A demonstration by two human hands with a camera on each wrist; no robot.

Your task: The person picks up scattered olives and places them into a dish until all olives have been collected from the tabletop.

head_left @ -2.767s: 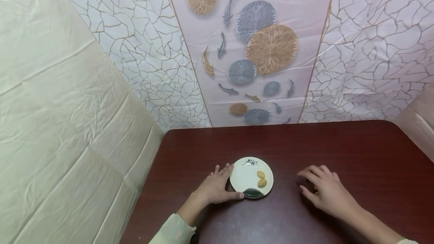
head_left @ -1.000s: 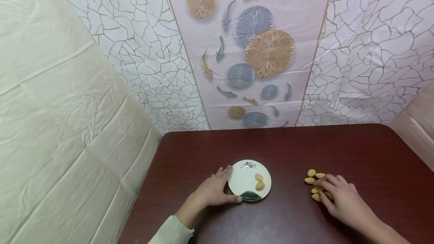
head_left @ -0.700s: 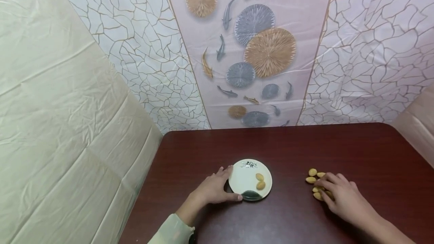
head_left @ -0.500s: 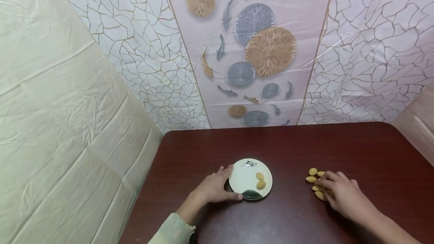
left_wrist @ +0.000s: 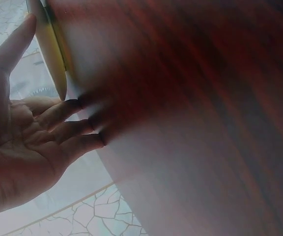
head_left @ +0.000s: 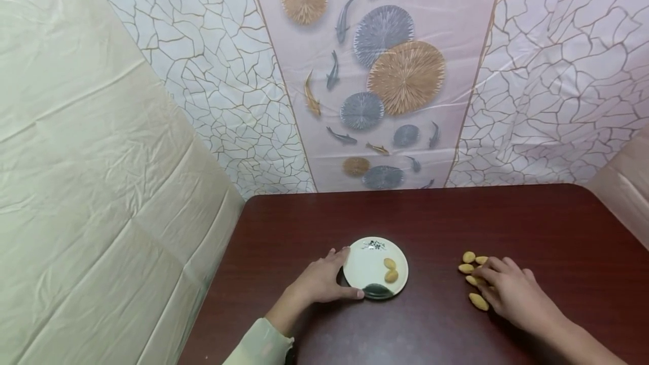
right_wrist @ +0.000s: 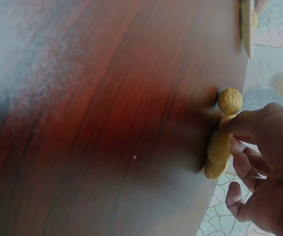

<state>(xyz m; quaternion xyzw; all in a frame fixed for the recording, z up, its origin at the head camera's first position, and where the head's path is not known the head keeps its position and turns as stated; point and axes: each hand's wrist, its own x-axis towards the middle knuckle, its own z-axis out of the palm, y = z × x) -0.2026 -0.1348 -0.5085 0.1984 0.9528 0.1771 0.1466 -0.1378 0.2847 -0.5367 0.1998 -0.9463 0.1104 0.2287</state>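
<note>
In the head view a round cream plate (head_left: 367,269) with a dark green patch lies on the table, bearing two tan almond-shaped nuts (head_left: 391,276). My left hand (head_left: 320,281) is spread along its left rim, thumb at the front edge and fingertips at the back; the palm shows in the left wrist view. To the right, several more loose almond-shaped nuts (head_left: 469,257) lie in a small group under my right hand (head_left: 514,292). Its thumb and forefinger pinch one wrinkled almond-shaped nut (right_wrist: 227,119). One separate nut (head_left: 478,301) lies nearest me. My right hand partly hides the group.
The dark red-brown table (head_left: 431,218) carries everything, with its far edge against a patterned cloth wall (head_left: 405,78). A cream quilted cloth (head_left: 101,185) hangs along the left. The plate's edge (right_wrist: 248,34) shows in the right wrist view.
My right hand, which hovered with nuts beneath it, has set them on the table and now works among them. Most recently one nut has slid toward me, apart from the group. The left hand stays put.
</note>
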